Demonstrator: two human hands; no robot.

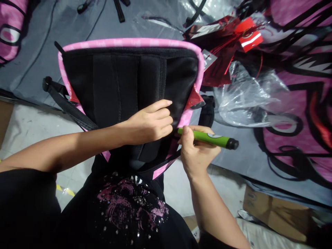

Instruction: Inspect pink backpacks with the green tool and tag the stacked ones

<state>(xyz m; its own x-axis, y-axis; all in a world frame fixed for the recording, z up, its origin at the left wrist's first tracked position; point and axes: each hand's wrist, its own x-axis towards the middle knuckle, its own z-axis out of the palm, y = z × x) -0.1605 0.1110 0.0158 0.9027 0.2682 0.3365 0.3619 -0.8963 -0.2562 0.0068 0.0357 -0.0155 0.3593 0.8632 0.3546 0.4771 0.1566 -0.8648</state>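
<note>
A black backpack [103, 76] with pink piping round its rim is propped against the table edge, its padded back panel facing me. My left hand [157, 121] lies over the lower right of that panel. Its fingers are curled, the index finger straighter, and the thumb is hidden, so what it grips does not show. Beside the bag's right edge, my right hand [198, 147] is closed round a green marker pen [215, 138] with a black end. The pen's inner end is close to the pink edge, and I cannot tell whether it touches.
Clear plastic bags [243, 97] and red tags [249, 34] lie on the grey table [70, 20] to the right. Pink printed bags [285, 114] are piled at far right. Cardboard boxes [275, 211] stand below. A black strap [70, 107] hangs from the backpack's left side.
</note>
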